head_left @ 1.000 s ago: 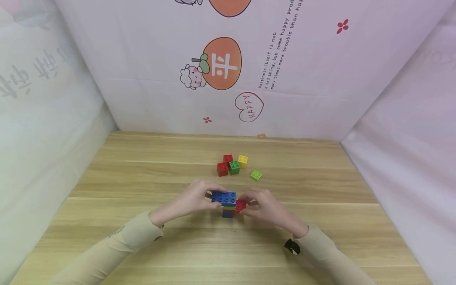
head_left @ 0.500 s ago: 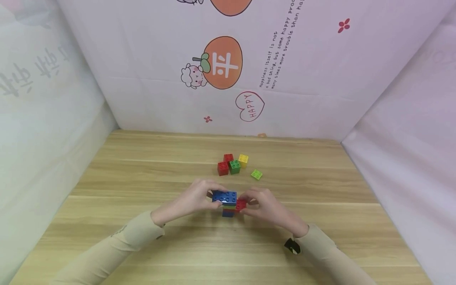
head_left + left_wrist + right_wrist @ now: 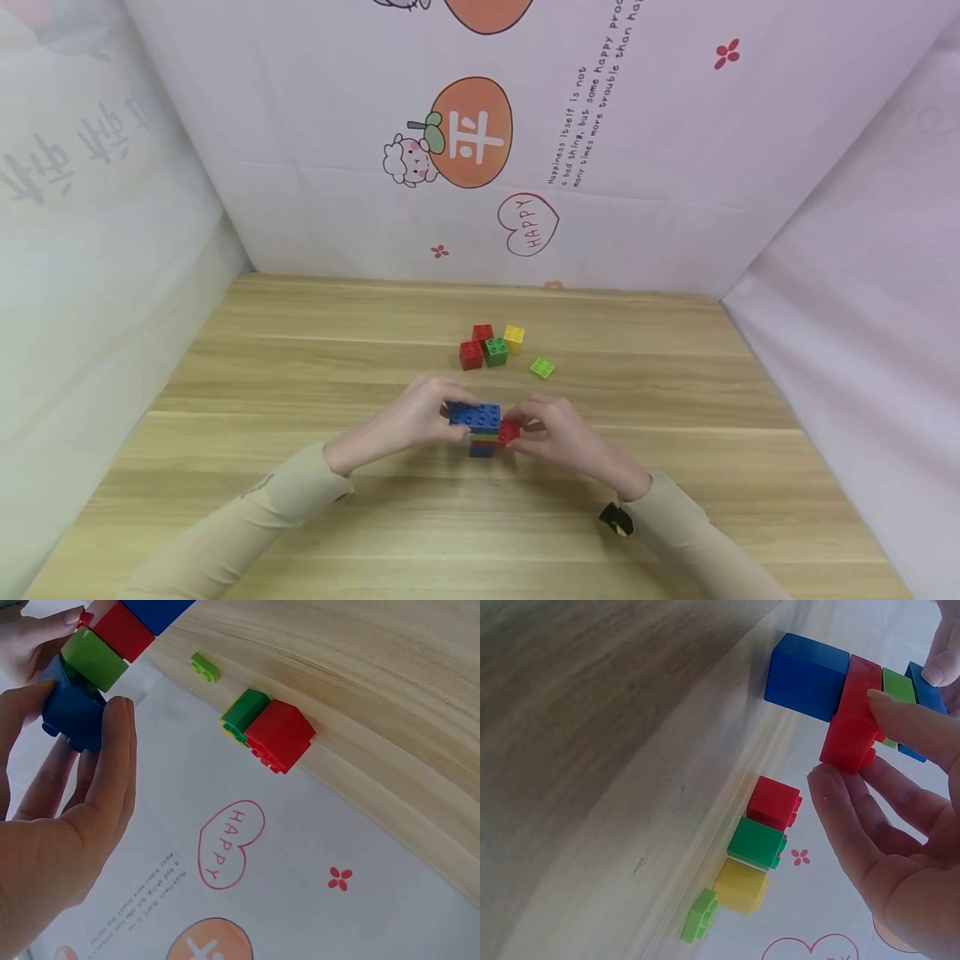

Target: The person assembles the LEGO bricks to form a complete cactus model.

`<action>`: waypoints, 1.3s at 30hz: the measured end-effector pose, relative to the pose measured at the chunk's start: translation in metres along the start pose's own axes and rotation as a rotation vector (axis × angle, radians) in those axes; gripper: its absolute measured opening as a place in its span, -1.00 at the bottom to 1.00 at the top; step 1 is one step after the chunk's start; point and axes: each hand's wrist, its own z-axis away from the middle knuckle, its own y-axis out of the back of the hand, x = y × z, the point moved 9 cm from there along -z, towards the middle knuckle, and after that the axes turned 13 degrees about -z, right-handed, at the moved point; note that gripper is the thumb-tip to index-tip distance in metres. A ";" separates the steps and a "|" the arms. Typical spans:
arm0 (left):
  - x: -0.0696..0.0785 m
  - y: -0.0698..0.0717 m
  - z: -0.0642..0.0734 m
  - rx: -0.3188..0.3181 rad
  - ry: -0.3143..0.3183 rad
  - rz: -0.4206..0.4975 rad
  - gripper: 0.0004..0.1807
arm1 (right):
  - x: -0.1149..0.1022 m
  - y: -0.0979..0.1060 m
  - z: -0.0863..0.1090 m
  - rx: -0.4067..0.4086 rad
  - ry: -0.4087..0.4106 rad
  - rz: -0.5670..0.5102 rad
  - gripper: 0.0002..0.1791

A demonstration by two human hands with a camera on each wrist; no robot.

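A small stack of toy building bricks stands on the table between both hands. At its bottom is a blue block (image 3: 806, 679), then a red brick (image 3: 851, 724) jutting to the right, then a light green brick (image 3: 94, 660). On top lies a long blue brick (image 3: 483, 417), its studs facing up and its end reaching left past the layers below. My left hand (image 3: 423, 412) grips the left end of this top brick between thumb and fingers. My right hand (image 3: 558, 429) pinches the jutting end of the red brick. Fingers partly hide the lower layers in the head view.
Behind the stack are two red blocks (image 3: 471, 356), a green block (image 3: 496, 352) and a yellow block (image 3: 513, 337), close together. A thin light green brick (image 3: 542, 367) lies to their right. White printed cloth (image 3: 337, 225) walls the wooden table (image 3: 360, 533) at the back and sides.
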 end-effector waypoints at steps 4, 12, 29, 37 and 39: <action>-0.001 -0.002 0.001 0.014 0.013 0.008 -0.62 | 0.000 0.000 0.000 0.002 0.004 -0.003 -0.71; -0.003 -0.004 0.004 0.051 0.053 0.022 -0.57 | 0.001 0.000 0.000 0.010 -0.013 -0.002 -0.71; 0.000 -0.004 0.007 0.078 -0.022 -0.037 -0.54 | 0.000 0.000 0.000 0.008 -0.019 -0.031 -0.70; 0.000 -0.001 0.006 0.033 -0.055 -0.035 -0.58 | -0.001 0.001 0.000 0.012 0.004 -0.012 -0.70; -0.002 0.000 0.004 0.021 -0.047 -0.020 -0.57 | -0.001 0.001 0.000 0.008 -0.002 -0.009 -0.70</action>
